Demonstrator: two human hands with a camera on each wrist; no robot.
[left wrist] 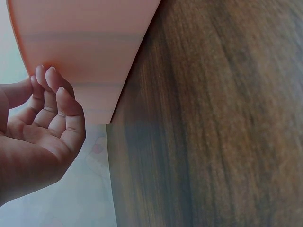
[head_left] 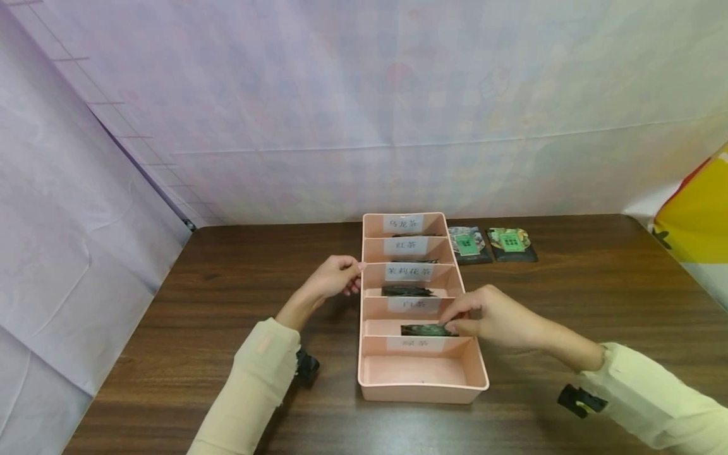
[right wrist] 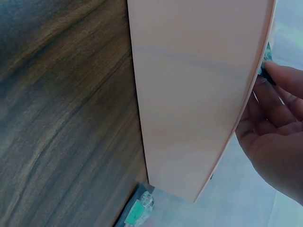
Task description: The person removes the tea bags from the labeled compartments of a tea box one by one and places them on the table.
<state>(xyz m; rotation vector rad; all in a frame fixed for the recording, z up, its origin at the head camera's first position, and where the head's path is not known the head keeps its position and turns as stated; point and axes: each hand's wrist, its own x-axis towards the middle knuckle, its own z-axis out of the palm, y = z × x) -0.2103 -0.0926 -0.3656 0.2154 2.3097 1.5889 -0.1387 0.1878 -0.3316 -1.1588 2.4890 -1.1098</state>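
Right hand (head_left: 500,316) reaching over right rim of box (head_left: 418,393), thumb and fingertips pinching dark green packet (head_left: 426,330). Packet in second compartment from near end, lying along near divider; its top edge pokes past rim in right wrist view. Left hand (head_left: 337,276) gripping left rim, thumb against curled fingers, around third compartment. Box on counter (head_left: 227,297). More packets in three far compartments. Floral pouch (head_left: 469,245) and yellow-green pouch (head_left: 512,245) flat on counter, right of box's far end.
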